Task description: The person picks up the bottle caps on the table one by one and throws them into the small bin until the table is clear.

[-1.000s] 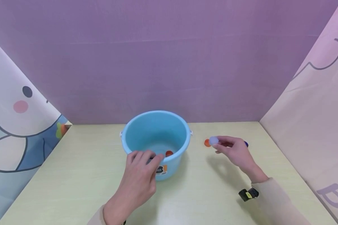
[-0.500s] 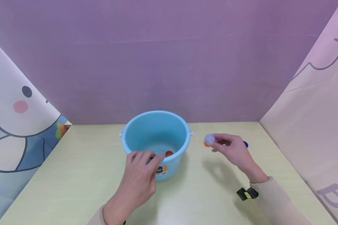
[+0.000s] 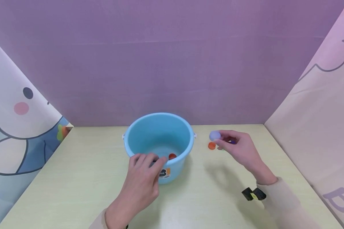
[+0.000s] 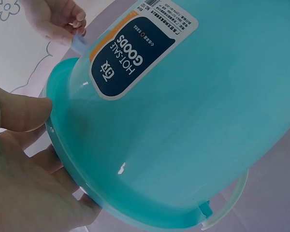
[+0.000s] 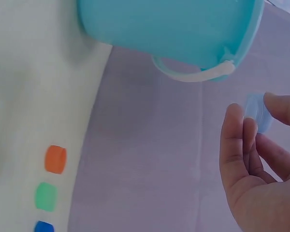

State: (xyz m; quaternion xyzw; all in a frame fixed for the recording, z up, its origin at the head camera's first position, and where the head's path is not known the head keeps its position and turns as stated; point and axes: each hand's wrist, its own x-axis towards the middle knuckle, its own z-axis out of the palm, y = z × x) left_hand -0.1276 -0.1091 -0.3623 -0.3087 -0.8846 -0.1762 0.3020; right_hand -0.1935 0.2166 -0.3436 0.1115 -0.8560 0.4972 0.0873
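My left hand (image 3: 143, 181) grips the near rim of a light blue plastic bucket (image 3: 157, 127), thumb on one side of the wall and fingers on the other in the left wrist view. Inside, an orange-red cap (image 3: 172, 156) lies on the bucket floor. To the right of the bucket, my right hand (image 3: 242, 149) pinches a pale blue, round, translucent bottle cap (image 5: 257, 113) between thumb and fingers, raised above the table. Below it on the table lie an orange cap (image 5: 55, 159), a green cap (image 5: 46, 196) and a dark blue cap (image 5: 44, 226) in a row.
The bucket's white handle (image 5: 198, 75) hangs down at its side. A purple cloth wall (image 3: 172, 63) stands behind the pale table (image 3: 74, 178), and printed panels (image 3: 318, 127) close off the left and right sides.
With the pale blue cap pinched, my right hand has moved slightly left and then up, so the orange cap shows fully beneath it. My left hand and the bucket have stayed put.
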